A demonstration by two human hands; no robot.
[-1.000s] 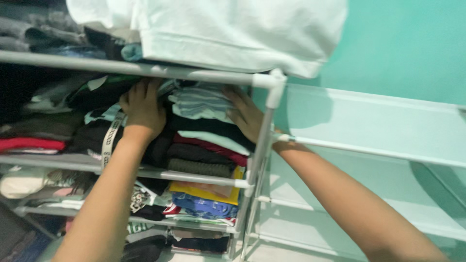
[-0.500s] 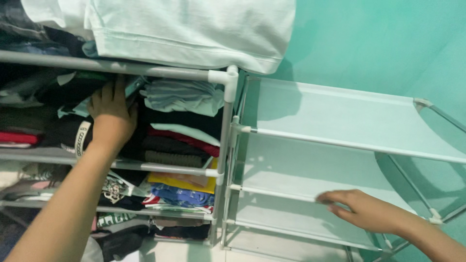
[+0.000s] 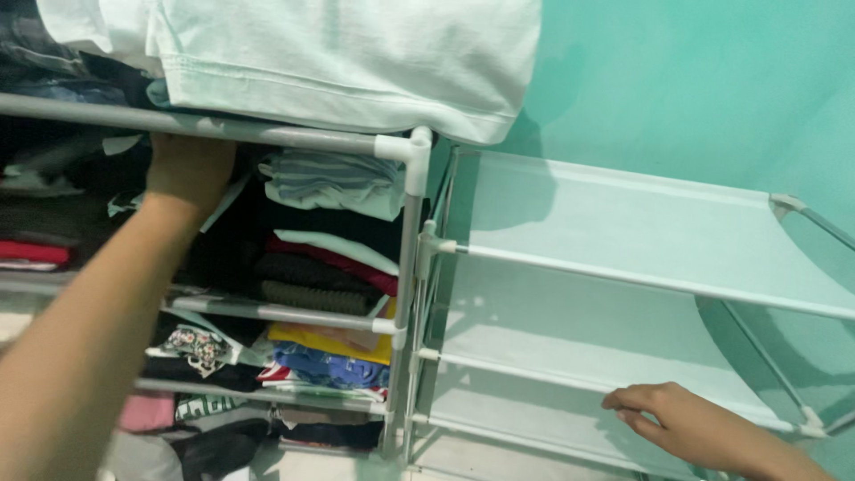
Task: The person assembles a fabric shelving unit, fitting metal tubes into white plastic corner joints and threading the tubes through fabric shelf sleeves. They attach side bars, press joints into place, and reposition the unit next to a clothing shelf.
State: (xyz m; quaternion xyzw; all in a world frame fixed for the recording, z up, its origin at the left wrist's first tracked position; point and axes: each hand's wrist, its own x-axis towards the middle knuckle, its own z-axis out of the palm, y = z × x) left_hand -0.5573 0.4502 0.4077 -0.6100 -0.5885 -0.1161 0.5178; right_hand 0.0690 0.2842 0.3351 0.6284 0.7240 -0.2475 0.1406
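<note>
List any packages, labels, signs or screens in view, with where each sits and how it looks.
No packages, signs or screens show.
Printed cloth: third shelf of the left rack, folded, white with a dark pattern.
Lettered cloth: shelf below it, white with green print.
The left hand reaches among the clothes; the right hand rests on the mesh shelf.
</note>
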